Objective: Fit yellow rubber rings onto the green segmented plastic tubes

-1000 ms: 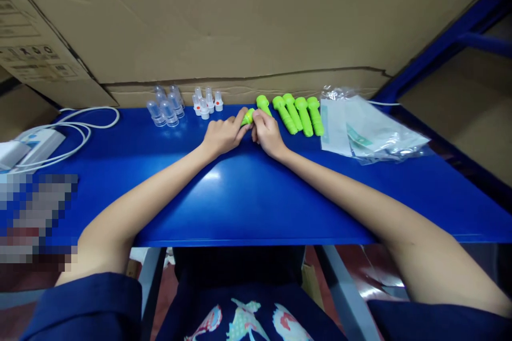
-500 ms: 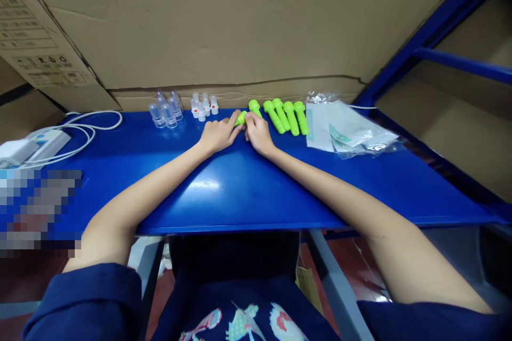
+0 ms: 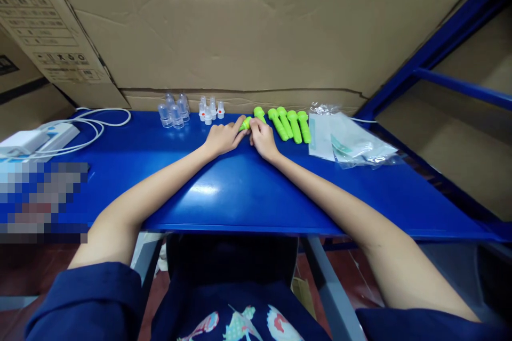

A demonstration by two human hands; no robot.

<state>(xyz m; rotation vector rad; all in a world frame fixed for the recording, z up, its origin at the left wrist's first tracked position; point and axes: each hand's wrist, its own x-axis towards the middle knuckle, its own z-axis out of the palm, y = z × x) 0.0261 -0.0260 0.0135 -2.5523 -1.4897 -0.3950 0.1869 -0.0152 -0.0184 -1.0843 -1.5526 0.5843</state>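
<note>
My left hand (image 3: pixel 224 137) is closed with its fingers on one end of a lime-green flashlight-shaped plastic piece (image 3: pixel 245 123). Gripping its other end is my right hand (image 3: pixel 263 138), whose fingers hide much of it. Both hands meet over the far part of the blue table. Just behind my right hand lies another green flashlight-shaped piece (image 3: pixel 260 112), partly covered. To the right of that hand, several more such pieces (image 3: pixel 294 125) lie side by side. Left of my hands stand several small clear nozzle-like parts (image 3: pixel 213 111), some with red dots.
Several clear domed bottles or caps (image 3: pixel 175 115) stand farther left on the blue table (image 3: pixel 240 192). Clear plastic bags (image 3: pixel 348 138) with pale contents lie at right. A white power strip with cables (image 3: pixel 60 141) sits at left. Cardboard (image 3: pixel 240 37) walls the back.
The whole view has shifted slightly, so the table things appear a little lower and to the right. Both hands stay on the green piece, with only slight finger movement.
</note>
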